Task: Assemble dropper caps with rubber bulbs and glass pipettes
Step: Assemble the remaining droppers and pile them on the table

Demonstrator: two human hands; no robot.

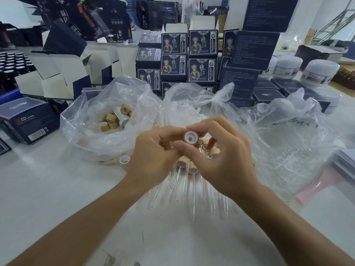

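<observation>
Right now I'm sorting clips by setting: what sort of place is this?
Probably a cosmetics packing workshop: stacked navy product boxes, white cream jars, and a plastic bag of wooden caps.

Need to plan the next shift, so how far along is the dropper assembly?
Done: several assembled droppers lie on the table below the hands. In hand: left hand and right hand both hold one cap, its white inside showing, no pipette visible in it. Left: the loose caps in the left bag.

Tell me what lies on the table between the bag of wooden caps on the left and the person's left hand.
In the head view, one loose cap with a white liner lies there, against the foot of the bag of wooden caps, just left of the left hand.
</observation>
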